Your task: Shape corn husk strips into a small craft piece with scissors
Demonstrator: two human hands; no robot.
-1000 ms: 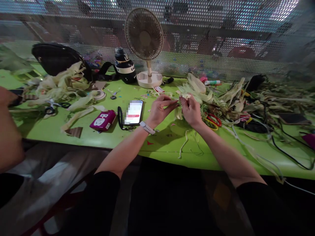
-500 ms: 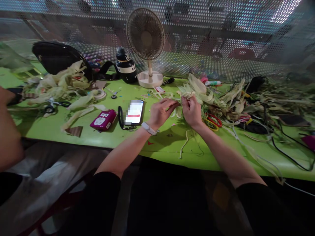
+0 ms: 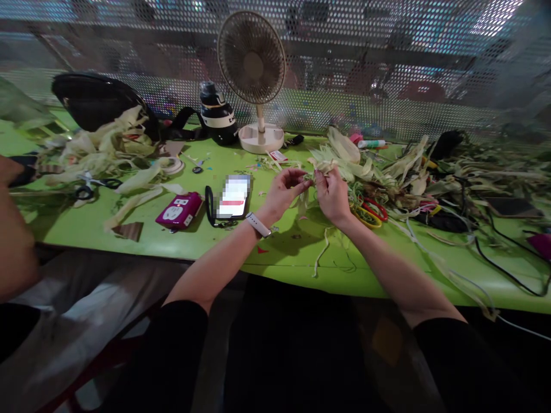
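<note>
My left hand [image 3: 284,192], with a pale band on its wrist, pinches a piece of pale green corn husk [image 3: 305,198] between thumb and fingers. Close beside it, my right hand [image 3: 332,194] is closed on the same husk bundle, its thumb on top. A strip of the husk hangs below my left fingertips. Behind the hands, more husks [image 3: 342,146] lie on the green table. Red-handled scissors [image 3: 375,209] rest just right of my right wrist, by a tangle of green string [image 3: 364,215]. How the strands run between my fingers is too small to tell.
A phone [image 3: 235,196] and a magenta case [image 3: 179,210] lie to the left. The fan [image 3: 260,137] and a black bottle [image 3: 217,115] stand at the back. Heaped husks [image 3: 408,172] and a black cable [image 3: 495,261] spread rightward. Another person's arm [image 3: 15,241] is at far left.
My left hand has closed in on the husk, its fingers now curled and pinching it nearer my right hand. The husk strip now hangs between the hands. The view has shifted slightly.
</note>
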